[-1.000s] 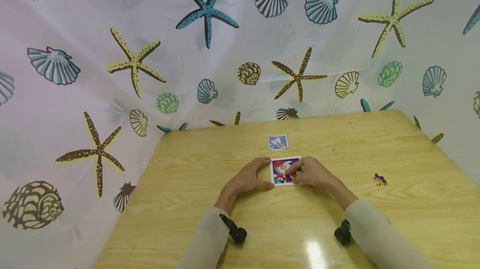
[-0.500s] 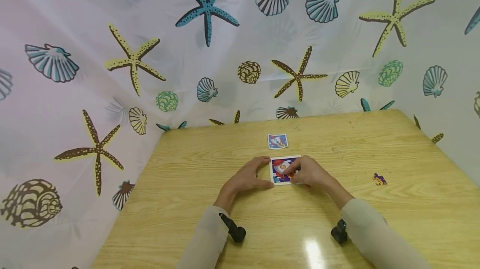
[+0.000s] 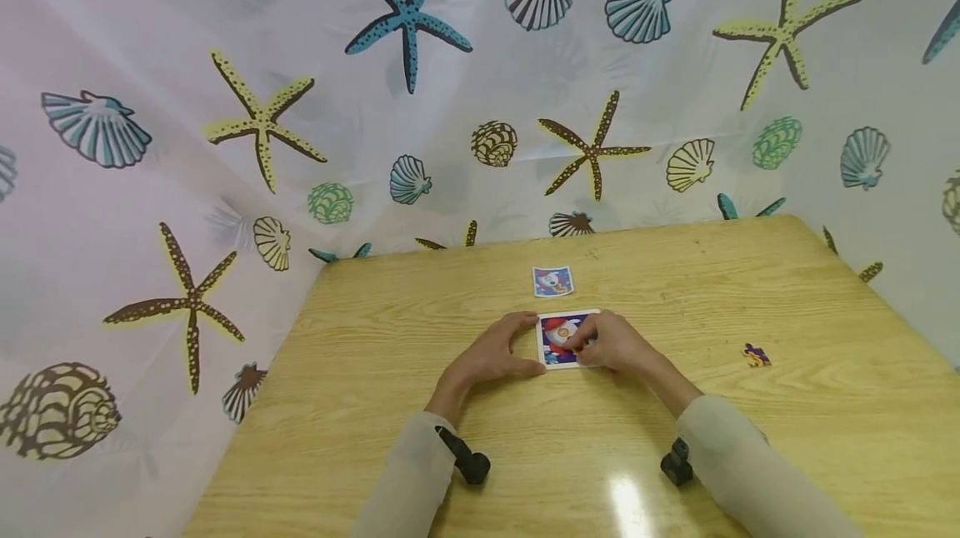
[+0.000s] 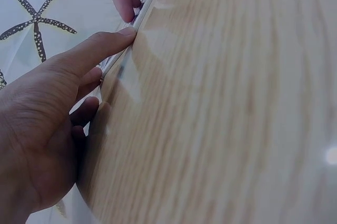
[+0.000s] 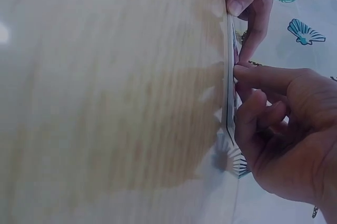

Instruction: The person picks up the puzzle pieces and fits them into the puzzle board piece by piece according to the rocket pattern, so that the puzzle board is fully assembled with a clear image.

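A small jigsaw puzzle (image 3: 557, 336) in a white-edged tray, with a rocket picture, lies flat on the table in the head view. My left hand (image 3: 491, 352) holds its left side, index finger by the far corner and thumb by the near one. Over the right part bends my right hand (image 3: 617, 344), its thumb and fingertips pinched together low at the picture on a puzzle piece mostly hidden by the fingers. Both wrist views show the tray only edge-on, with the left hand (image 4: 47, 124) and the right hand (image 5: 295, 129) meeting at it.
Behind the puzzle lies a small picture card (image 3: 552, 281) with a similar rocket. A loose purple and orange puzzle piece (image 3: 756, 356) sits to the right on the wooden table (image 3: 390, 330). A curtain (image 3: 450, 105) with starfish and shells hangs behind and beside the table.
My right hand has shifted slightly left over the puzzle, and its fingertips have moved a little. The left hand stays at the tray's left side. Card and loose piece lie as before.
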Tool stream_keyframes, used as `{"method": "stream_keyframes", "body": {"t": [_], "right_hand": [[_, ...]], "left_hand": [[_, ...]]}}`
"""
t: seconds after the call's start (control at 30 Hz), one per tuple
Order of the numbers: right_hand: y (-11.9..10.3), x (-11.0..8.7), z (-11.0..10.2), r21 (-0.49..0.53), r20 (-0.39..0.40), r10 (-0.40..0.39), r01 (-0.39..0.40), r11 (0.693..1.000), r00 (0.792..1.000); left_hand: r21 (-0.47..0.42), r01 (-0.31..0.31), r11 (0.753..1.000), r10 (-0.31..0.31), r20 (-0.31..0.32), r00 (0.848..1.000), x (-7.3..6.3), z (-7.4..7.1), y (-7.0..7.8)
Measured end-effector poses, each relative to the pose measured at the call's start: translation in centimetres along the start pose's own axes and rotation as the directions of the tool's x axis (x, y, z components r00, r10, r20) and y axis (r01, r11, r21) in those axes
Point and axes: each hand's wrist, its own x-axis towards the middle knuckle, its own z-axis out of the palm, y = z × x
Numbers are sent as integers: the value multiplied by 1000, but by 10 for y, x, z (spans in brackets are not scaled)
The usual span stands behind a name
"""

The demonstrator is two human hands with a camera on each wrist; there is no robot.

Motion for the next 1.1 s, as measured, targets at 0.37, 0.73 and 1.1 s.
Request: {"method": "stream_keyframes", "body": {"t": [0.37,0.73,1.1], "right_hand": [[11,-32,-23,134,23,13,-16,991,1000],[41,-54,-62,163,-1,21,-21,986,1000],[61,-78,-86,203,45,-18,9,979,999]], "left_hand": [[-2,31,1000,-31,-7,999,0,2,0],[-13,26,1000,-26,-14,1000,0,1,2],[-4,25,1000,-25,-14,1000,0,2,2]]}}
